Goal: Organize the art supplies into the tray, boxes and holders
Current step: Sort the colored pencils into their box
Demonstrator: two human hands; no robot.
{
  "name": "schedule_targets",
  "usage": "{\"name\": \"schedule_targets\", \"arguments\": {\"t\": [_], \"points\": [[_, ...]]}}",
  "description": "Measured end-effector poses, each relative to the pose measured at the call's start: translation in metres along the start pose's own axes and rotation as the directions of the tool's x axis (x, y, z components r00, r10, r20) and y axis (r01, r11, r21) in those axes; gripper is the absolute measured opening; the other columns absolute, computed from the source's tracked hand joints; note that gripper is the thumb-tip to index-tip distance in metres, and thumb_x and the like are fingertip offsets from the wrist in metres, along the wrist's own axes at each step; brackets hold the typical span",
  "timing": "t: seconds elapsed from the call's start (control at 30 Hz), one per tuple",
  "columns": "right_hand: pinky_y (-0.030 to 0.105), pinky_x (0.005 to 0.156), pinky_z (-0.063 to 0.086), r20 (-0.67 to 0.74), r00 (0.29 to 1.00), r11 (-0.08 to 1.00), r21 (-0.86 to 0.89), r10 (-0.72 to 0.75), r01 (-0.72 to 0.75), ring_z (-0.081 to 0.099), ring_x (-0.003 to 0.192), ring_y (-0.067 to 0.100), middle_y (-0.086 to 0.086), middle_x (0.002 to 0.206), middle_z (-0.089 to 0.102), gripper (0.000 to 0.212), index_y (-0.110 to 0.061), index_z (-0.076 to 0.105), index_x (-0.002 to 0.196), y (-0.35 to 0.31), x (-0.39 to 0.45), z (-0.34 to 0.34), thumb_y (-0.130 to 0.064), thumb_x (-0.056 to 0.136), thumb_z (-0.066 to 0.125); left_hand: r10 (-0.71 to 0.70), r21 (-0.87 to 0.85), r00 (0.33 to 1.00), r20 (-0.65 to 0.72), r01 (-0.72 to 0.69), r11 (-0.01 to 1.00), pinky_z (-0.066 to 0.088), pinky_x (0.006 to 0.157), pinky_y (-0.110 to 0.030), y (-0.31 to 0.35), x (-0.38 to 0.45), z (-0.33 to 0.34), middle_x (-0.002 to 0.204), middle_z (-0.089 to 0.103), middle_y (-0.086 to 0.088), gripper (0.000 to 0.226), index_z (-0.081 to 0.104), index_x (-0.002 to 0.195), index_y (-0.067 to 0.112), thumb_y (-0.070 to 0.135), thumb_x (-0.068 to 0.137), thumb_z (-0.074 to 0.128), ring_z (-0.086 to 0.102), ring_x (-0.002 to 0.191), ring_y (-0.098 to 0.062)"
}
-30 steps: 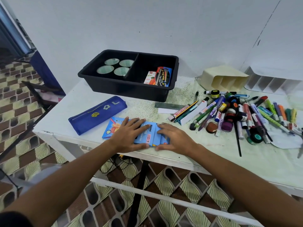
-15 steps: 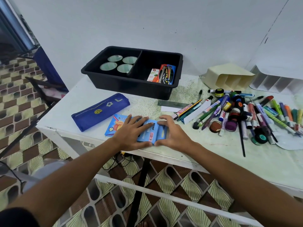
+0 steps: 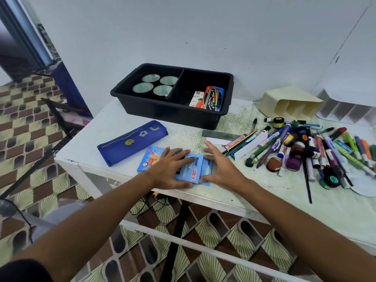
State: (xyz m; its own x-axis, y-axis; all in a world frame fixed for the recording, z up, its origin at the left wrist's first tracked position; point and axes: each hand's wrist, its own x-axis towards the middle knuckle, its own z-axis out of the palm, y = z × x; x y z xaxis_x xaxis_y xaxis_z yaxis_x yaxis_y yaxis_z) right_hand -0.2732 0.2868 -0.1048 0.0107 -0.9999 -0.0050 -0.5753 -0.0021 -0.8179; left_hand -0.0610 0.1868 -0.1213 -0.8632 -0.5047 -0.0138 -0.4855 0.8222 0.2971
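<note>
A pale wall (image 3: 203, 33) and patterned floor tiles (image 3: 24, 123) are seen around a white table (image 3: 305, 204). A black tray (image 3: 173, 110) is set at its back. Blue pencil boxes (image 3: 193, 167) near the front edge are pressed by the left hand (image 3: 169, 169), fingers spread, and touched by the right hand (image 3: 221, 169), fingers apart.

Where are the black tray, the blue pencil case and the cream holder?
black tray (image 3: 162, 110): head view, front wall.
blue pencil case (image 3: 130, 143): head view, middle of its top.
cream holder (image 3: 284, 96): head view, top face.

Soft even daylight, wide-angle edge distortion
</note>
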Motion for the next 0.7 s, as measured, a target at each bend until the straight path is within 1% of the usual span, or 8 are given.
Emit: {"name": "schedule_targets", "arguments": {"t": [0.07,0.17,0.3,0.4,0.47,0.57,0.63,0.7], "points": [[0.028,0.100,0.048,0.017,1.000,0.999,-0.037,-0.006,0.006,0.045,0.127,0.007,-0.001,0.143,0.040,0.110,-0.037,0.016,0.151,-0.001,-0.001,-0.003,-0.020,0.068,0.087,0.006,-0.023,0.998,0.061,-0.005,1.000,0.006,0.119,-0.051,-0.007,-0.001,-0.014,0.162,0.012,-0.002,0.104,0.018,0.153,0.033,0.085,0.068,0.048,0.008,0.148,-0.025],[0.036,0.103,0.046,0.008,1.000,0.989,-0.146,-0.028,0.029,0.043,0.129,0.012,0.002,0.144,0.042,0.097,-0.028,0.026,0.150,-0.002,-0.002,-0.007,-0.023,0.072,0.084,-0.012,0.110,0.989,0.150,-0.004,0.994,0.007,0.118,-0.049,-0.023,-0.001,-0.037,0.163,0.010,-0.002,0.116,0.010,0.153,0.039,0.099,0.056,0.029,0.006,0.149,-0.025],[0.034,0.106,0.041,0.002,0.999,0.980,-0.197,-0.035,0.034,0.041,0.132,0.014,0.001,0.145,0.042,0.088,-0.025,0.029,0.149,-0.004,-0.001,-0.009,-0.029,0.077,0.079,0.012,0.185,0.985,0.169,-0.044,0.982,0.025,0.113,-0.040,-0.026,0.000,-0.047,0.153,0.035,-0.002,0.117,0.016,0.154,0.035,0.099,0.056,0.018,0.031,0.139,-0.021],[0.045,0.107,0.040,-0.112,0.992,0.988,-0.146,-0.064,0.047,0.042,0.130,0.016,0.001,0.143,0.044,0.073,-0.022,0.037,0.146,-0.007,0.000,-0.011,-0.042,0.082,0.068,0.079,0.192,0.996,0.044,-0.086,0.978,0.041,0.101,-0.036,-0.028,-0.001,-0.045,0.138,0.049,-0.003,0.110,0.019,0.154,0.029,0.094,0.065,0.024,0.045,0.120,-0.019],[0.045,0.103,0.044,-0.229,0.968,0.994,-0.068,-0.104,0.091,0.046,0.124,0.014,-0.001,0.136,0.047,0.061,-0.022,0.044,0.140,-0.012,0.001,-0.011,-0.044,0.085,0.060,0.096,0.155,0.989,-0.116,-0.077,0.985,0.048,0.092,-0.040,-0.031,-0.004,-0.043,0.126,0.054,-0.005,0.108,0.022,0.153,0.026,0.093,0.069,0.026,0.049,0.108,-0.020],[0.042,0.095,0.051,-0.410,0.910,0.978,0.159,-0.062,0.138,0.051,0.120,0.010,-0.004,0.135,0.050,0.053,-0.039,0.044,0.136,-0.028,0.009,-0.013,-0.048,0.087,0.062,-0.012,0.018,0.937,-0.348,0.019,1.000,0.050,0.079,-0.037,-0.023,0.000,-0.052,0.112,0.054,-0.006,0.108,0.026,0.153,0.020,0.091,0.071,0.035,0.049,0.094,-0.019],[0.039,0.092,0.054,-0.434,0.901,0.925,0.348,0.015,0.153,0.059,0.115,0.011,0.000,0.137,0.052,0.061,-0.041,0.035,0.142,-0.044,0.014,-0.011,-0.039,0.090,0.065,-0.134,-0.063,0.877,-0.462,0.119,0.991,0.049,0.075,-0.034,-0.014,0.005,-0.062,0.108,0.052,-0.005,0.107,0.022,0.154,0.024,0.086,0.069,0.041,0.048,0.091,-0.019],[0.040,0.087,0.057,-0.327,0.942,0.818,0.560,0.070,0.133,0.066,0.107,0.019,0.005,0.129,0.061,0.068,-0.046,0.025,0.144,-0.060,0.021,-0.009,-0.025,0.092,0.063,-0.219,-0.137,0.838,-0.500,0.173,0.975,0.050,0.075,-0.037,-0.004,0.015,-0.069,0.105,0.049,-0.004,0.106,0.015,0.154,0.031,0.086,0.068,0.040,0.049,0.092,-0.021]]}}
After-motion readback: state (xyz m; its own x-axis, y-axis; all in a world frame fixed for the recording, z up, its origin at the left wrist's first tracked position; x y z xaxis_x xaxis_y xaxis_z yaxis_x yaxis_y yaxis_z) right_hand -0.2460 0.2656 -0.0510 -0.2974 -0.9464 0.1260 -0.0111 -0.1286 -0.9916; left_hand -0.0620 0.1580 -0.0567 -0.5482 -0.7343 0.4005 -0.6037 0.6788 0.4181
